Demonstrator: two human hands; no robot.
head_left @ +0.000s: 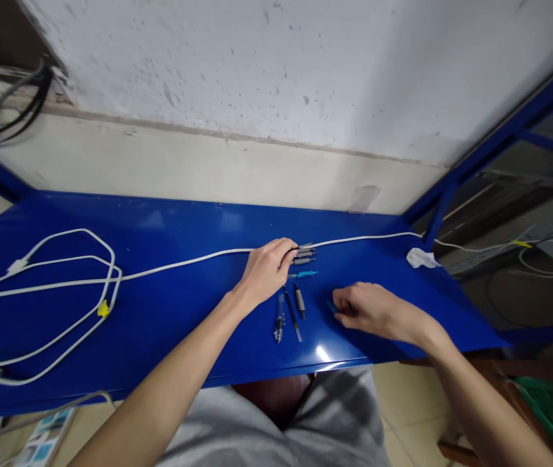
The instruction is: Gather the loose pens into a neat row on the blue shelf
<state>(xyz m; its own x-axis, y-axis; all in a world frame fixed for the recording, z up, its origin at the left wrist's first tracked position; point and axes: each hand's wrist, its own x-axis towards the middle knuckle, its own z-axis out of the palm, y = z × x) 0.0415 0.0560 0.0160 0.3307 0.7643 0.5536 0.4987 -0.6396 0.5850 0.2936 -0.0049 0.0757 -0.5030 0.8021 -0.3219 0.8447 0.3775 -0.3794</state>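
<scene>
My left hand (271, 267) is closed in a pinch on a dark, slim pen at the far end of a short row of pens. Grey-gripped pens (302, 261) lie by its fingertips, and a light-blue pen (307, 274) lies just below them. Nearer the front edge are a clear pen barrel (279, 319), a slim ink refill (293, 316) and a grey grip piece (300, 301), all apart from one another. To their right, my right hand (367, 309) is curled shut just over the table, with a small blue piece (331, 306) showing at its fingertips; the rest is hidden.
A white cable (184, 261) runs across the blue table (169, 324), passing behind my left hand and looping at left with a yellow tag (104, 309). Crumpled white tissue (421, 258) lies at right. A wall (237, 162) rises behind; blue frame posts (442, 207) stand at the sides.
</scene>
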